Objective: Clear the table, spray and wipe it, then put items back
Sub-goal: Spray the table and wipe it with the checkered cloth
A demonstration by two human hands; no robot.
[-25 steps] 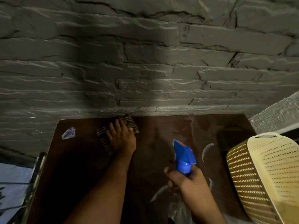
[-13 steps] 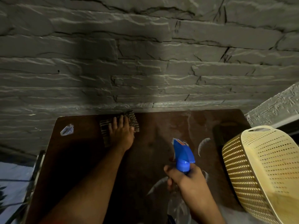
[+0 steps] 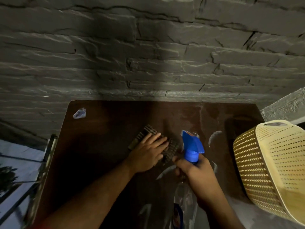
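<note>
The left hand lies flat on a striped cloth in the middle of the dark brown table, fingers straight and pressing down. The cloth shows beyond the fingertips and to their right; the rest is hidden under the palm.

The right hand is curled round the neck of a spray bottle. The blue trigger head stands clear above the knuckles. The clear body below the fingers is dim and hard to make out, and its base is cut off by the lower frame edge.

A cream perforated basket sits right of the right hand, partly cut off at the frame edge; its contents are not visible. A small crumpled wrapper lies at the far left corner, well apart from both hands; its print is unreadable. Pale wet smears show on the tabletop near the bottle.
</note>
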